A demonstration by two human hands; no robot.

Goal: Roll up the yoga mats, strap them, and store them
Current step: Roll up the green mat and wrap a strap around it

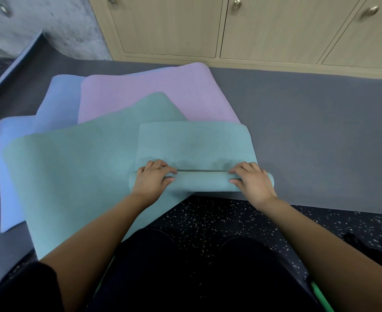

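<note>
Two knees (pixel 154 255); left hand (pixel 152 180), right hand (pixel 252 182) grip one teal roll (pixel 201 182).

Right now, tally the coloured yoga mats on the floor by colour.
Teal: 2, half-rolled mat and flat teal mat
Purple: 1, purple mat
Blue: 2 it seems, far blue mat and near blue mat
Total: 5

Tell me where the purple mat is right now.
In the head view the purple mat lies flat, upper centre, on the blue mat, partly under the green mat, near the cabinets.
</note>
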